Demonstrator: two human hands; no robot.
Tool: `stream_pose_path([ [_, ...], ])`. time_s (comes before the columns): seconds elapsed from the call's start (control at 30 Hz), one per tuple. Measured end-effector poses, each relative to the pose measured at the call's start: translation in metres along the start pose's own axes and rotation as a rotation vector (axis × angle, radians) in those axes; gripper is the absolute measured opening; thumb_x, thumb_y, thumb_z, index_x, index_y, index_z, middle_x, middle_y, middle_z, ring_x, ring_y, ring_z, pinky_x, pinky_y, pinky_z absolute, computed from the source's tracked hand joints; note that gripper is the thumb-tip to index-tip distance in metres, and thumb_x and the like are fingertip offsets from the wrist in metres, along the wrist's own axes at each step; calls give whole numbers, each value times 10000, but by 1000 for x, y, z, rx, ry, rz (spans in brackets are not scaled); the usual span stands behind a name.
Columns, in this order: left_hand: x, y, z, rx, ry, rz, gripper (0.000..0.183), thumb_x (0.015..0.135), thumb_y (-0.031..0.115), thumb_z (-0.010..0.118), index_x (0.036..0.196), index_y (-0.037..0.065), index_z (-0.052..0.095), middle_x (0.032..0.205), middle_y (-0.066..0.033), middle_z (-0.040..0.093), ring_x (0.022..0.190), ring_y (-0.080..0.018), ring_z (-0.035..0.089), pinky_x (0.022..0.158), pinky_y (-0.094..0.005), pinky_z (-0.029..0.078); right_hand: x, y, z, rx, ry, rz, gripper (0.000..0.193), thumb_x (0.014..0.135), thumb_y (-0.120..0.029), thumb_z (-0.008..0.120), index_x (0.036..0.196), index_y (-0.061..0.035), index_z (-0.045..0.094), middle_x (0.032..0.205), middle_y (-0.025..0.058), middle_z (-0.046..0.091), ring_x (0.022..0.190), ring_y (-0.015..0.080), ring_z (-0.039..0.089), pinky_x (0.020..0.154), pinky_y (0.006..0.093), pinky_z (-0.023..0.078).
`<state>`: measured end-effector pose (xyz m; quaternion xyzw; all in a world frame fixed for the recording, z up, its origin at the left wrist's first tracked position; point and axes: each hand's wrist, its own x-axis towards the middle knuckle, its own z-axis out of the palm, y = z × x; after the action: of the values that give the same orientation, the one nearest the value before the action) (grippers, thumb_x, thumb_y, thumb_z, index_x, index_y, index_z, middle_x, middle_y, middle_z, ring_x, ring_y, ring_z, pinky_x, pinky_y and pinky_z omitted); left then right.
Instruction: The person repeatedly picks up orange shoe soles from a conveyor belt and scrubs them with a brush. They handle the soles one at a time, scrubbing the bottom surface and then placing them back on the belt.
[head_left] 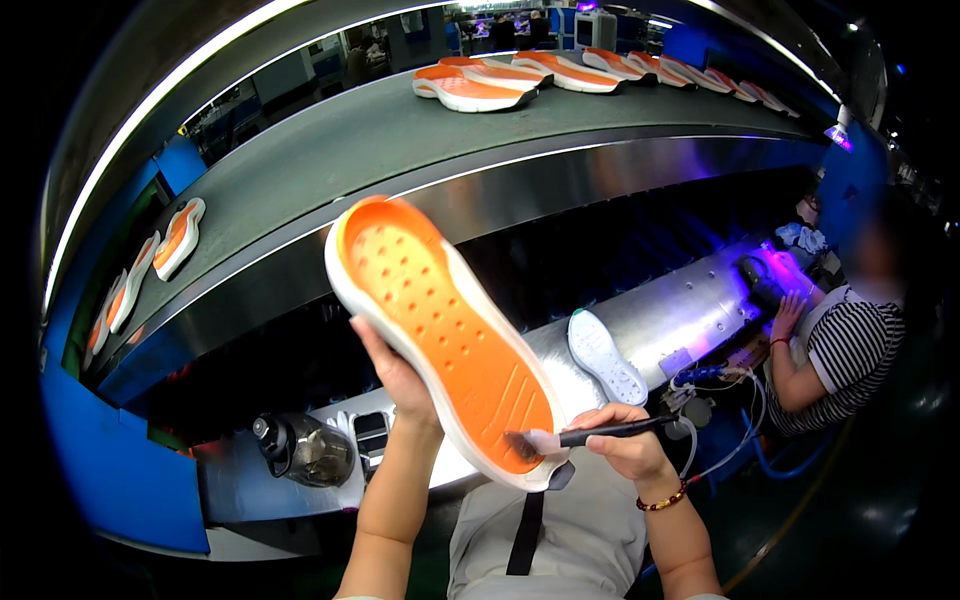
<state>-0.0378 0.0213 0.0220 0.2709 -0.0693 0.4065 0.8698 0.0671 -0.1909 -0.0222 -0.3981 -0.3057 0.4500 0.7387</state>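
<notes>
My left hand (pixel 392 375) grips the edge of a large shoe sole (pixel 440 320), orange inside with a white rim, and holds it tilted up in front of me. The thumb shows at its left side; the other fingers are hidden behind it. In my right hand (pixel 628 450) is a brush (pixel 580 436) with a dark handle, pinched between the fingers. Its bristles touch the orange inner face near the sole's lower end. Round dimples cover the upper part of that face, and grooved lines mark the lower part.
A whitish sole (pixel 607 358) lies on the metal bench (pixel 660 310). At the left are a dark bottle (pixel 305 450) and a phone-like dark object (pixel 371 437). Beyond, a green conveyor belt (pixel 330 170) carries several orange-and-white soles (pixel 476 90). A person in a striped shirt (pixel 845 345) works at the right.
</notes>
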Motion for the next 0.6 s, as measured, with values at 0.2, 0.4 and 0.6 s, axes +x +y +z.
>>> stream_pose_path([
  [0.2, -69, -33, -1, 7, 3, -153, 996, 596, 746, 363, 1269, 34, 185, 1271, -188, 255, 1097, -383, 349, 905, -539, 260, 1, 4, 40, 377, 87, -83, 155, 733, 10, 520, 882, 40, 491, 908, 209, 552, 891, 285, 544, 786, 437, 449],
  [0.4, -63, -27, -5, -62, 107, -175, 682, 715, 535, 384, 1153, 13, 370, 1108, -191, 449, 943, -281, 505, 808, -393, 427, -7, -3, 55, -427, -35, -345, 166, 683, 73, 558, 843, 36, 539, 896, 171, 575, 863, 201, 554, 798, 283, 421],
  [0.6, -50, -24, 2, -378, -106, -133, 573, 725, 375, 443, 1120, -37, 391, 1060, -181, 491, 946, -258, 509, 821, -324, 415, -2, 1, 60, -412, -25, -355, 183, 669, 83, 557, 845, 36, 542, 884, 174, 577, 831, 206, 569, 765, 292, 442],
])
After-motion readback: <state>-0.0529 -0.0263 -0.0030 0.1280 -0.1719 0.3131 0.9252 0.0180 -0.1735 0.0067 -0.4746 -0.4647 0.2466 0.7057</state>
